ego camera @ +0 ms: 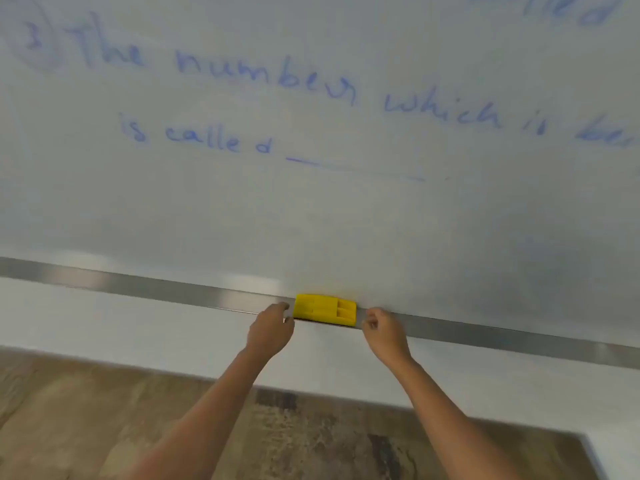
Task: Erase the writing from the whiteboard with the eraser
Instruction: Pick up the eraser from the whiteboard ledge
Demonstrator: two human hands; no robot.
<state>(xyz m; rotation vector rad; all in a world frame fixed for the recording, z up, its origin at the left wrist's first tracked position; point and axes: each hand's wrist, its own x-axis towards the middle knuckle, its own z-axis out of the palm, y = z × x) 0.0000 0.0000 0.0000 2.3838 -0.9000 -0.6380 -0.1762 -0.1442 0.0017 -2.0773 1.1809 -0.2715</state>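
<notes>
Whiteboard [346, 209]: white, fills the upper part of my view, seen from close below.
Writing [266, 77]: blue marker, blurred; reads "The number which is" with more cut off at the right edge, then "is called" and a drawn blank line beneath. A circled 3 stands at the far left, and part of another word shows at the top right corner.
Ledge [138, 285]: grey metal strip along the whiteboard's bottom edge, slanting down to the right in my view.
Eraser [325, 309]: yellow plastic block with moulded ribs on its back, lying lengthways on the ledge, against the foot of the whiteboard, between my two hands.
My left hand [272, 329]: at the eraser's left end, fingers curled toward it, fingertips touching or just short of the end; I cannot tell whether they pinch it.
My right hand [382, 329]: at the eraser's right end, fingers bent inward and bunched close to the end; whether they touch the eraser I cannot tell.
My forearms: bare, reaching up from the bottom of the view, one to each hand.
Wall [104, 323]: pale band below the ledge.
Floor [86, 427]: brown, mottled, wood-like pattern.
</notes>
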